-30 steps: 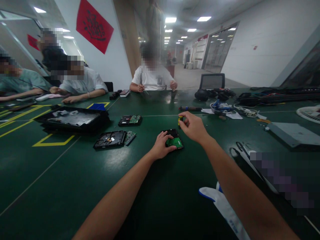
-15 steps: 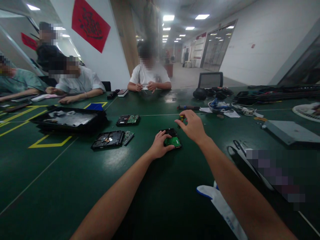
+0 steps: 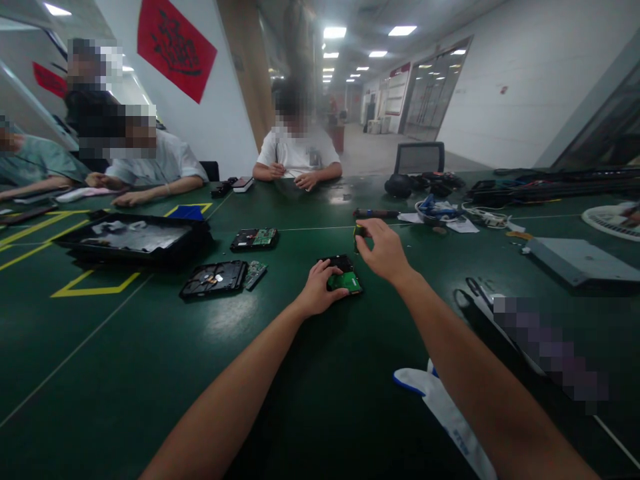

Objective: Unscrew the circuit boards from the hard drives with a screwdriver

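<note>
Head cam: one drive split from its board, two with boards on, one of those in hand

Landmark is the black rectangular hard drive (image 3: pixel 339 261) with a green circuit board (image 3: pixel 351 281) on its upward face, lying flat on the dark green tabletop (image 3: pixel 125 373) ahead of me. Left hand (image 3: pixel 319 290) is clamped over the drive's left side, fingers across the face, thumb toward the near edge. Right hand (image 3: pixel 383 247) is up off the drive's far right corner, thumb and fingers pinched on a short yellow-and-black tool handle (image 3: pixel 357 233), roughly upright. Probably a small screwdriver; tip too small to read, so can't tell if it touches the drive.

Done, as I read it: left of the drive sits a black open-faced drive casing (image 3: pixel 214 279), a loose narrow grey-green circuit board (image 3: pixel 255 275) just beside its right end. I'd count that one as separated.

Left: board on the landmark drive looks seated, so I'd call this unit early. Can't make out its screws, no count of what's out. Left of and beyond the drive, another black drive with a green board face (image 3: pixel 255 239) looks whole too; neither hand is on it.

Also about: shallow black plastic tray (image 3: pixel 135 259) well left of the drive, white glove with blue trim (image 3: pixel 453 413) nearer me and to its right, flat grey metal box (image 3: pixel 583 260) well to its right.
</note>
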Tool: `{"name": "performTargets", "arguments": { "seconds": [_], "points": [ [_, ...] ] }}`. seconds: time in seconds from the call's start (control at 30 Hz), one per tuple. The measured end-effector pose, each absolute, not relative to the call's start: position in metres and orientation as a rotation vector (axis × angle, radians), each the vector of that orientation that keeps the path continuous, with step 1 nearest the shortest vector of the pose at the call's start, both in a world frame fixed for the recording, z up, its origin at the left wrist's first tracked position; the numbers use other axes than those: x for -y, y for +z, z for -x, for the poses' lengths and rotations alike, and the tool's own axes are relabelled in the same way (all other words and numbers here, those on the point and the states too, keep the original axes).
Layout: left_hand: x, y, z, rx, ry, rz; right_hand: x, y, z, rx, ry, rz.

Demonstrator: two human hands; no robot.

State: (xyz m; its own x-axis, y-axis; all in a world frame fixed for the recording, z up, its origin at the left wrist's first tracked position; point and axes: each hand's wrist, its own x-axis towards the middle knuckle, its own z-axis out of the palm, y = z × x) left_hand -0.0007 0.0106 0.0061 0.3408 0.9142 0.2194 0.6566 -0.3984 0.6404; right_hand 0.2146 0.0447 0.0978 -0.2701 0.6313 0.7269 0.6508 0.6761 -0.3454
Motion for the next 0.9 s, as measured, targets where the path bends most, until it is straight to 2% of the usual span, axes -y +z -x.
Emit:
{"name": "performTargets", "arguments": {
  "seconds": [0.9],
  "points": [
    [-0.0091, 0.0062, 0.0002, -1.378, 0.773, -2.167, -0.0469, 0.101, -0.2214, 1.972, 0.051, 0.992]
  ]
}}
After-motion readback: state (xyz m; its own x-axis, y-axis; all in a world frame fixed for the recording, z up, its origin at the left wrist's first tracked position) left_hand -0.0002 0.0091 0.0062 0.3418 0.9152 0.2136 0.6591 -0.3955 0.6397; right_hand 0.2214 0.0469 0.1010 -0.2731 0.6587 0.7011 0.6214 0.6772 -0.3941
